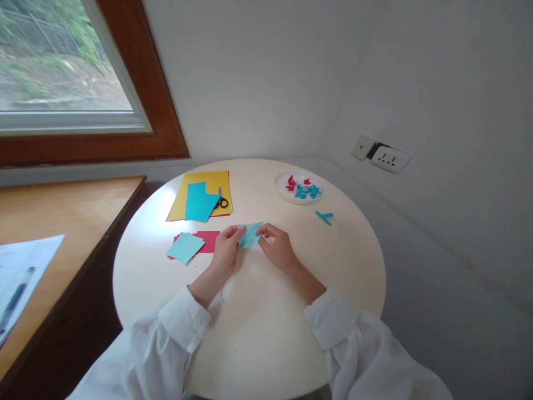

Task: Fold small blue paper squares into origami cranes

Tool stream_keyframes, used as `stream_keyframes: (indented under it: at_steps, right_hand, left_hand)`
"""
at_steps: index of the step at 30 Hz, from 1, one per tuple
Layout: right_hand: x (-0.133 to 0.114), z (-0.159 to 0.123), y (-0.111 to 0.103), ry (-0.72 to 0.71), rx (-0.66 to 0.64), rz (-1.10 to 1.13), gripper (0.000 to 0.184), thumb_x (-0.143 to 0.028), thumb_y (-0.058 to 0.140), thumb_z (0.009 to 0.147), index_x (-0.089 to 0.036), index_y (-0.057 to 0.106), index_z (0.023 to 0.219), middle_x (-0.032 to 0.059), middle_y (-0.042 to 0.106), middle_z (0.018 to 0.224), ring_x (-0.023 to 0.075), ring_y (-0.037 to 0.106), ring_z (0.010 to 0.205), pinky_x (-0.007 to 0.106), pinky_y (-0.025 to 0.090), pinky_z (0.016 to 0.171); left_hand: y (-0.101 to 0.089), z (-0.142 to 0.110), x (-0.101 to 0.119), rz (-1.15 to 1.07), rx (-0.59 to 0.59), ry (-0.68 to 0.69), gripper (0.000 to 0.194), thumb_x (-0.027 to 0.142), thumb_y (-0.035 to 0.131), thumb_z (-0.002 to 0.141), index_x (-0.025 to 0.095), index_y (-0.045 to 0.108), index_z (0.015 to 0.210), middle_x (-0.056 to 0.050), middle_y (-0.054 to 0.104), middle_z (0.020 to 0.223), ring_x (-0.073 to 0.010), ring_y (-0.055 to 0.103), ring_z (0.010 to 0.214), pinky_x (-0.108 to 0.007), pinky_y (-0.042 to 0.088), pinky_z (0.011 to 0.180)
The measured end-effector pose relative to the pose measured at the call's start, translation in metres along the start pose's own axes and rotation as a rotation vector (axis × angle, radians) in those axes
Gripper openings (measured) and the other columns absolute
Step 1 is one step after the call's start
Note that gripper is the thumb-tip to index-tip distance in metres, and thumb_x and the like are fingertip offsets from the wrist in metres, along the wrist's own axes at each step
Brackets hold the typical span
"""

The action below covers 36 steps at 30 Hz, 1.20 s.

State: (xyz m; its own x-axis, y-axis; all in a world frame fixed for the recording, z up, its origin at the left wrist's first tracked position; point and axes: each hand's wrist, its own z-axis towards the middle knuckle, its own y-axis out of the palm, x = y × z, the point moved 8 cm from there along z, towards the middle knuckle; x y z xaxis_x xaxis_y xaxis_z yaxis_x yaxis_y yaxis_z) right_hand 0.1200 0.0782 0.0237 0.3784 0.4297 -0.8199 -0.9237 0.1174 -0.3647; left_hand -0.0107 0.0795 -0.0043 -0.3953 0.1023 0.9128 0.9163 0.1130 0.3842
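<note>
Between my two hands is a small light-blue sheet of paper (250, 235), held above the round table (266, 322). My left hand (227, 249) pinches its left edge, thumb on top. At the right edge, the fingers and thumb of my right hand (276, 244) close on the upper corner. Just left of my left hand lie pale-blue paper squares (186, 248), resting over red paper (209, 241). Farther back, cut blue paper (196, 201) and black-handled scissors (222, 201) lie on a yellow sheet (177, 200).
A white plate (283, 194) at the back right holds small red and blue folded paper pieces (308, 191). Blue paper strips (324, 217) lie in front of it. Left of the table, a wooden desk (83, 211) bears a printed sheet (33, 261) and a pen (16, 300).
</note>
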Motion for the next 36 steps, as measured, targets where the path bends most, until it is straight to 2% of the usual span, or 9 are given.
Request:
stream_keyframes:
  at_steps: [7, 11, 17, 23, 29, 36]
  right_hand:
    - [0.004, 0.001, 0.001, -0.018, -0.043, -0.013, 0.02, -0.008, 0.041, 0.064, -0.019, 0.056, 0.072, 0.002, 0.063, 0.076, 0.0155, 0.058, 0.075, 0.029, 0.045, 0.072]
    - [0.006, 0.0, 0.005, -0.019, -0.074, 0.035, 0.02, -0.009, 0.047, 0.063, -0.019, 0.058, 0.076, 0.0025, 0.063, 0.08, 0.0147, 0.056, 0.073, 0.027, 0.045, 0.067]
    - [0.005, -0.001, 0.01, -0.056, -0.104, 0.014, 0.025, -0.007, 0.048, 0.062, -0.018, 0.062, 0.079, 0.0035, 0.062, 0.08, 0.0144, 0.055, 0.071, 0.026, 0.045, 0.064]
    - [-0.001, 0.0, 0.001, -0.112, -0.022, 0.019, 0.018, -0.008, 0.049, 0.064, -0.018, 0.062, 0.071, 0.0037, 0.064, 0.077, 0.0152, 0.058, 0.072, 0.026, 0.045, 0.063]
    - [0.01, 0.004, -0.011, -0.013, 0.063, 0.168, 0.014, -0.01, 0.05, 0.062, -0.018, 0.061, 0.066, 0.0022, 0.064, 0.072, 0.0152, 0.06, 0.071, 0.027, 0.048, 0.067]
    - [0.02, 0.007, -0.014, 0.109, 0.07, 0.377, 0.007, -0.014, 0.057, 0.058, -0.018, 0.06, 0.062, 0.0009, 0.063, 0.069, 0.0152, 0.061, 0.069, 0.028, 0.05, 0.07]
  left_hand:
    - [-0.007, 0.004, -0.005, -0.007, 0.056, -0.063, 0.027, 0.033, 0.074, 0.051, 0.015, 0.058, 0.065, 0.004, 0.05, 0.056, -0.0069, 0.043, 0.049, -0.022, 0.03, 0.049]
    - [-0.008, 0.005, -0.003, -0.016, 0.063, -0.037, 0.028, 0.033, 0.072, 0.053, 0.015, 0.058, 0.069, 0.004, 0.052, 0.06, -0.0072, 0.045, 0.052, -0.022, 0.032, 0.049]
    - [-0.012, 0.006, 0.0, -0.04, 0.119, -0.008, 0.024, 0.03, 0.069, 0.055, 0.016, 0.053, 0.065, 0.006, 0.047, 0.053, -0.0055, 0.041, 0.046, -0.02, 0.029, 0.045]
    - [-0.01, 0.006, -0.001, -0.056, 0.093, -0.031, 0.025, 0.028, 0.07, 0.054, 0.015, 0.053, 0.066, 0.005, 0.051, 0.056, -0.0068, 0.046, 0.05, -0.021, 0.036, 0.049]
    - [-0.006, 0.005, -0.003, -0.054, 0.019, -0.054, 0.023, 0.029, 0.07, 0.057, 0.014, 0.055, 0.067, -0.001, 0.059, 0.067, -0.0121, 0.057, 0.065, -0.027, 0.045, 0.065]
    - [-0.005, 0.004, 0.002, 0.026, 0.012, -0.018, 0.021, 0.029, 0.068, 0.058, 0.014, 0.054, 0.062, -0.002, 0.059, 0.065, -0.0135, 0.058, 0.066, -0.031, 0.047, 0.071]
